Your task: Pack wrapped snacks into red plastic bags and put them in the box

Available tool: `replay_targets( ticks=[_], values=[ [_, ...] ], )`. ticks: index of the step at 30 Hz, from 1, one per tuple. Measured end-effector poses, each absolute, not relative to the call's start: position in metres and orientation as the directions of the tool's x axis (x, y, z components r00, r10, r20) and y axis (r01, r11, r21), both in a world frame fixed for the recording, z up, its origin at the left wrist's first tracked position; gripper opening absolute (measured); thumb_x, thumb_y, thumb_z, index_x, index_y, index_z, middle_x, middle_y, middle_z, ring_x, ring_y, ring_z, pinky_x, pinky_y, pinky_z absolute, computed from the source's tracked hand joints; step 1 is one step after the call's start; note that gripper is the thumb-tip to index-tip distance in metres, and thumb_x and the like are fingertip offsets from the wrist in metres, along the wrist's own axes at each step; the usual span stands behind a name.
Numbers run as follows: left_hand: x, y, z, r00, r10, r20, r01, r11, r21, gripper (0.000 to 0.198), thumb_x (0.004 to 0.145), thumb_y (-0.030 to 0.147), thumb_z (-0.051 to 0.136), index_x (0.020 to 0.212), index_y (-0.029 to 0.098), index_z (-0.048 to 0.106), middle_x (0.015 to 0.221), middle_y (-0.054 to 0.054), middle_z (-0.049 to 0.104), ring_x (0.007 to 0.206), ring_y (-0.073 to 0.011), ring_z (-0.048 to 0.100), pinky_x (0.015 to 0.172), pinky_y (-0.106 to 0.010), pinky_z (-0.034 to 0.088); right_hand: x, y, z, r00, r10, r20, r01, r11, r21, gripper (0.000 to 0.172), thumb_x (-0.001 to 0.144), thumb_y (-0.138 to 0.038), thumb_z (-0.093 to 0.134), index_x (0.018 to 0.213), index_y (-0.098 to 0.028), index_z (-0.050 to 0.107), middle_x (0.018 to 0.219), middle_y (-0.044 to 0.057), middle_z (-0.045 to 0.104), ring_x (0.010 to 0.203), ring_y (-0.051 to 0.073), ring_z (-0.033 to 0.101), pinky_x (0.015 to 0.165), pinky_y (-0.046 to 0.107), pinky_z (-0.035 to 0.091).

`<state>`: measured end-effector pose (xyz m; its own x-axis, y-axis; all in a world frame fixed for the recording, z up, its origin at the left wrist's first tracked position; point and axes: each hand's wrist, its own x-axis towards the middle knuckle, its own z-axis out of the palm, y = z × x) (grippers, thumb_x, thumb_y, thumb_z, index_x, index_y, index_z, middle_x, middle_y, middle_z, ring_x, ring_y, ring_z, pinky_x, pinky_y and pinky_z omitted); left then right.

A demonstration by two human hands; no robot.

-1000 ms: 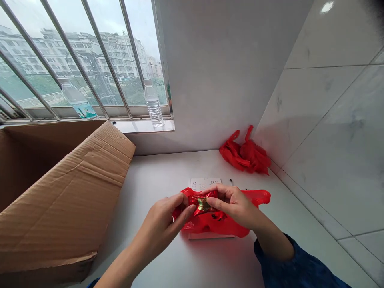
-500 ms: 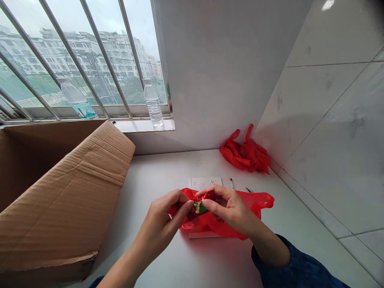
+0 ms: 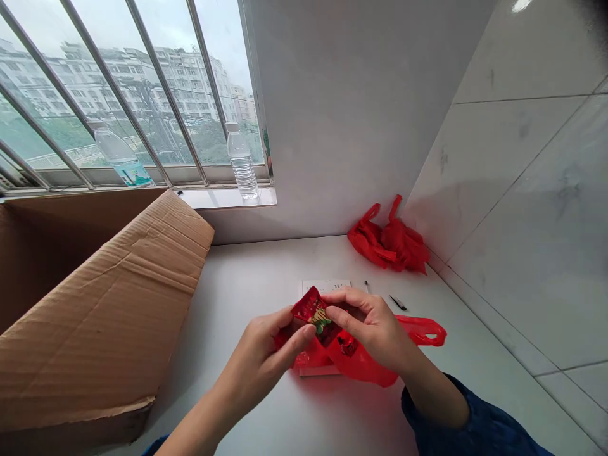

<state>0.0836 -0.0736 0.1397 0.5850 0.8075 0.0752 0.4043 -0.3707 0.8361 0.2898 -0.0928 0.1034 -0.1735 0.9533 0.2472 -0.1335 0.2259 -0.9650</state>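
Observation:
A small shiny red snack packet (image 3: pixel 313 313) with yellow and green print is held between both hands, its printed face turned up toward me. My left hand (image 3: pixel 266 347) pinches its left edge between thumb and fingers. From the other side, my right hand (image 3: pixel 375 324) grips its right edge with thumb and fingertips. Just below lies a thin red plastic bag (image 3: pixel 365 368), partly covered by my hands, with one handle loop spread to the right. Another dark red wrapped piece (image 3: pixel 348 344) shows at the bag, under my right hand.
A printed sheet (image 3: pixel 327 286) lies behind the bag, mostly hidden. Near it are a black pen (image 3: pixel 398 303) and another thin pen (image 3: pixel 366 287). A large open cardboard box (image 3: pixel 118 304) stands left. A crumpled red bag (image 3: pixel 389 244) sits in the corner; two bottles (image 3: pixel 243 164) stand by the window.
The packet has been turned so that more of its printed face shows, and one corner now points up. The red bag's handle has shifted slightly right and down, uncovering the black pen.

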Motion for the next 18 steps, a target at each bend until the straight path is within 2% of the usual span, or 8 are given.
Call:
replay_targets(
  ticks=[4,11,15,18],
  values=[
    [0.081,-0.071,0.14,0.543,0.827,0.144,0.447,-0.429,0.785,0.04,0.099,0.044,0.051,0.068,0.018,0.047,0.06,0.005,0.046,0.054,-0.0086,0.039,0.051,-0.021,0.03,0.293,-0.094,0.103,-0.159,0.941,0.298,0.046,0.309,-0.95,0.022,0.097,-0.031,0.06,0.113,-0.029,0.075,0.099,0.002,0.069,0.093,0.017,0.065,0.082,0.03,0.053],
    [0.08,-0.073,0.131,0.559,0.801,0.215,0.475,-0.522,0.709,0.04,0.101,0.04,0.048,0.068,0.019,0.042,0.059,0.005,0.044,0.054,-0.0082,0.036,0.051,-0.02,0.029,0.289,-0.098,0.108,-0.168,0.934,0.316,0.083,0.333,-0.939,0.023,0.099,-0.032,0.058,0.116,-0.028,0.073,0.102,0.002,0.069,0.095,0.017,0.064,0.082,0.029,0.052],
    [0.078,-0.077,0.138,0.572,0.799,0.186,0.501,-0.52,0.692,0.031,0.101,0.042,0.048,0.082,0.019,0.055,0.065,0.004,0.052,0.056,-0.009,0.043,0.052,-0.02,0.033,0.299,-0.108,0.12,-0.192,0.916,0.353,0.14,0.382,-0.914,0.019,0.097,-0.027,0.062,0.115,-0.028,0.069,0.106,0.001,0.068,0.097,0.016,0.065,0.082,0.027,0.053],
    [0.074,-0.083,0.15,0.574,0.803,0.16,0.434,-0.465,0.772,0.032,0.103,0.047,0.042,0.098,0.021,0.06,0.069,0.004,0.056,0.054,-0.0087,0.046,0.05,-0.019,0.036,0.314,-0.122,0.126,-0.215,0.884,0.416,0.375,0.468,-0.8,0.023,0.097,-0.016,0.056,0.113,-0.028,0.068,0.106,0.001,0.068,0.094,0.016,0.066,0.081,0.027,0.051]
  ],
)
